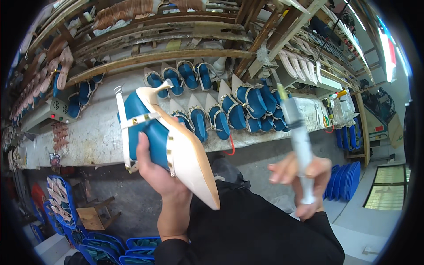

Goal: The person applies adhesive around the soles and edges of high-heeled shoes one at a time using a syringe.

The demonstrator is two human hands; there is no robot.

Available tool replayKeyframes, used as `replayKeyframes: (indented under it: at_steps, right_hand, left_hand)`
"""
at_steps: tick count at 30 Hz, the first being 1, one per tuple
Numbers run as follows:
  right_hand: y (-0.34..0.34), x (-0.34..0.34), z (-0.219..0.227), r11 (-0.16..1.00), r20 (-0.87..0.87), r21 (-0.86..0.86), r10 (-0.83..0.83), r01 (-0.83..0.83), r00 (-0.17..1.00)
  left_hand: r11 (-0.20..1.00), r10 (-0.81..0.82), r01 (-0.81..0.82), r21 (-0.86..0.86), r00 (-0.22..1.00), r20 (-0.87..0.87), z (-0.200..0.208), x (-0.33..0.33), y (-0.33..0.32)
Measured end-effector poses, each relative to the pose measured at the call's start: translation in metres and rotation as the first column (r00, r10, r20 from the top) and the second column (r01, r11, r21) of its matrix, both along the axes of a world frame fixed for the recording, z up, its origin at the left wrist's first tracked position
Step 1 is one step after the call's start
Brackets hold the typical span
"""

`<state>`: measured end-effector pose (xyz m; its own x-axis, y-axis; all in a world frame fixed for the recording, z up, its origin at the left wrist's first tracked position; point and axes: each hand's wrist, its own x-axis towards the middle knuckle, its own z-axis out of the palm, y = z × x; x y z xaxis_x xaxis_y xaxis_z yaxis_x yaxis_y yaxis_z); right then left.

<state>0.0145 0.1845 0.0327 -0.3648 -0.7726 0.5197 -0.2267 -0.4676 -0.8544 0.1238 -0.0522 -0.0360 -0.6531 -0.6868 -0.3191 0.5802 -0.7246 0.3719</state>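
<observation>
My left hand (161,176) grips a cream, pointed high-heeled shoe (190,152) with gold-studded straps. A blue form (154,132) fills or lines it; I cannot tell which. The shoe is tilted, toe toward me and slim heel up and away, its tan sole edge turned to the right. In my right hand (302,181) is a large, pale syringe (297,132), held upright with its thin needle (279,81) pointing up. The syringe is apart from the shoe, and some fingers are blurred. Rows of similar shoes (221,112) stand on the bench beyond my hands.
A worn, whitish workbench (92,145) runs across, with wooden racks (168,55) above it. At its right end lie small tools (327,110). Blue crates (104,243) stand lower left, near a wooden stool (97,216); stacked blue trays (342,181) are at right.
</observation>
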Motion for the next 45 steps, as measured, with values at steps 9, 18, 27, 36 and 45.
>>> replayKeyframes:
  at_steps: [9, 18, 27, 36, 45]
  right_hand:
    - [-0.047, 0.014, -0.004, 0.985, -0.352, 0.092, -0.103, 0.144, 0.930]
    - [-0.048, 0.027, -0.013, 0.978, -0.513, 0.114, -0.091, 0.173, 0.854]
    - [-0.045, 0.022, -0.025, 0.987, -0.499, 0.065, -0.098, 0.150, 0.861]
    - [-0.053, 0.027, -0.020, 0.991, -0.446, 0.005, -0.117, 0.133, 0.888]
    - [-0.058, 0.030, -0.012, 0.986, -0.567, 0.101, -0.053, 0.134, 0.822]
  left_hand:
    - [0.983, -0.172, 0.167, -0.076, 0.984, -0.056, 0.030, 0.008, 0.032]
    - [0.975, -0.194, 0.188, -0.120, 0.980, -0.042, 0.028, 0.009, 0.033]
    - [0.945, -0.237, 0.235, -0.229, 0.971, 0.017, 0.027, 0.016, 0.020]
    - [0.939, -0.231, 0.237, -0.248, 0.971, 0.056, 0.033, 0.023, 0.017]
    - [0.928, -0.242, 0.246, -0.279, 0.969, 0.050, 0.023, 0.027, 0.009]
